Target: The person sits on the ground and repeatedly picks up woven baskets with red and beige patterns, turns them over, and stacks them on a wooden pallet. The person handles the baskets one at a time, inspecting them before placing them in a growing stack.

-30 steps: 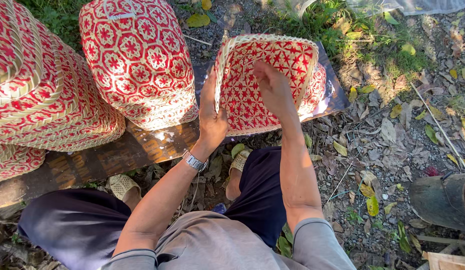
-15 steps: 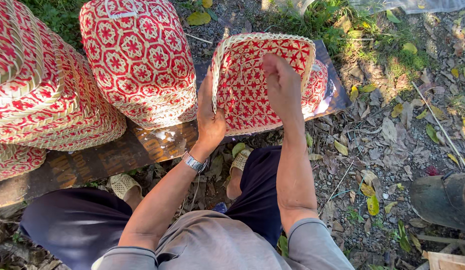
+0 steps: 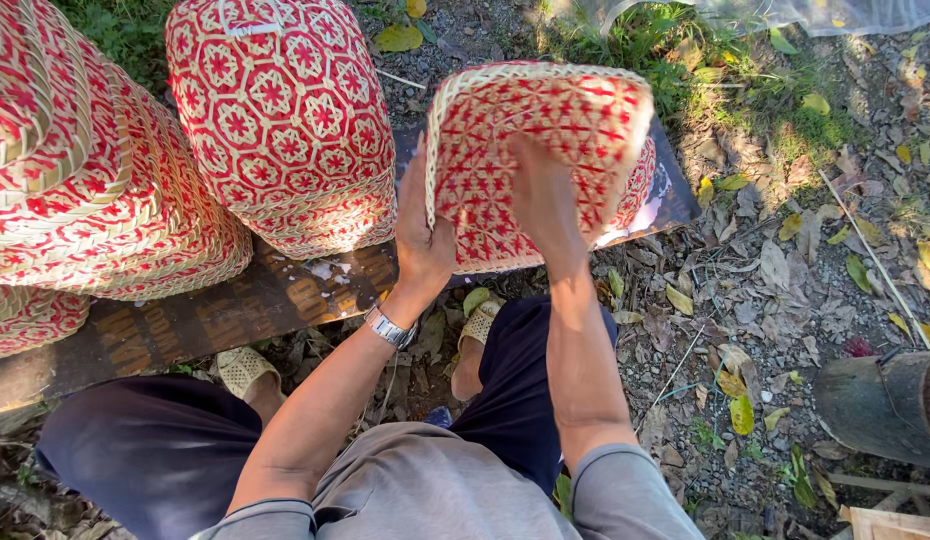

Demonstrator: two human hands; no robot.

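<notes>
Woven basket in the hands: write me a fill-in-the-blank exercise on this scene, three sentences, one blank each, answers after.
1. The left hand wears a metal ____ on its wrist.
2. The woven basket that both hands hold is patterned in cream and ____.
3. The right hand is pressed against the basket, which rests on a dark wooden ____ alongside the tall patterned basket.

Missing words: wristwatch; red; plank
</notes>
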